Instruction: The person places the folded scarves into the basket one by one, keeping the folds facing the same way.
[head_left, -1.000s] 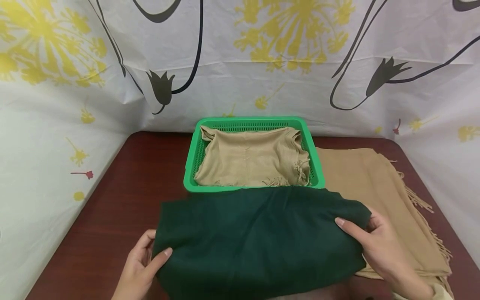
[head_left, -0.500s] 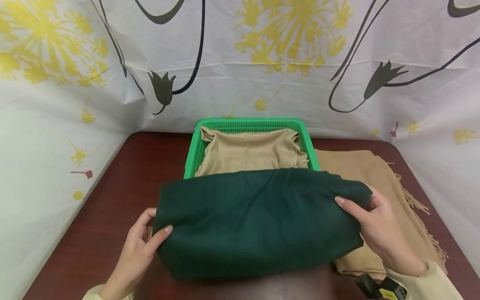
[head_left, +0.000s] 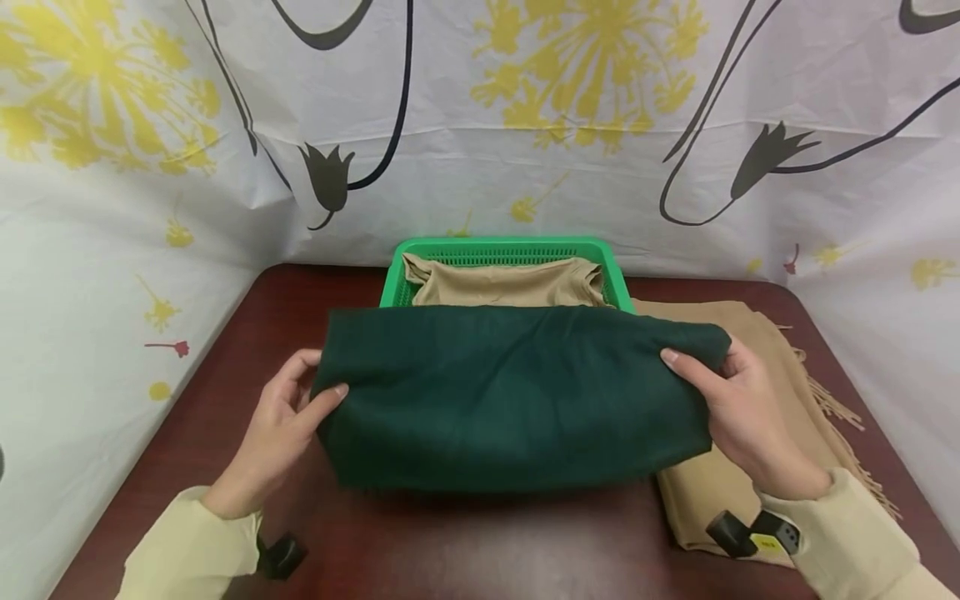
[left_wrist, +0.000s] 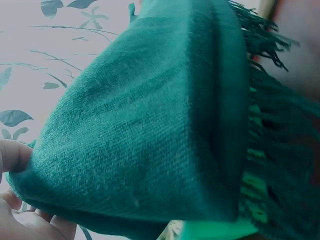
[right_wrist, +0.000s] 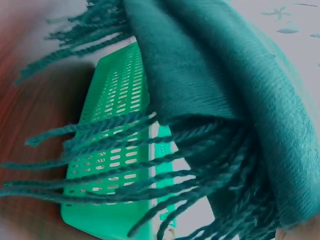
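Left hand (head_left: 273, 429) and right hand (head_left: 746, 408) pinched opposite ends of the folded dark-green cloth (head_left: 517, 400), which hung between them above the counter (head_left: 487, 558), its long axis roughly parallel to the far rim of the green basket (head_left: 495, 242) it partly hid.

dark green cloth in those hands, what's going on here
A person's left hand and right hand grip opposite ends of a folded dark green fringed cloth, held above a dark reddish-brown table. From the head view it partly hides a bright green plastic basket with beige cloth inside. A folded tan fringed cloth lies to the right.
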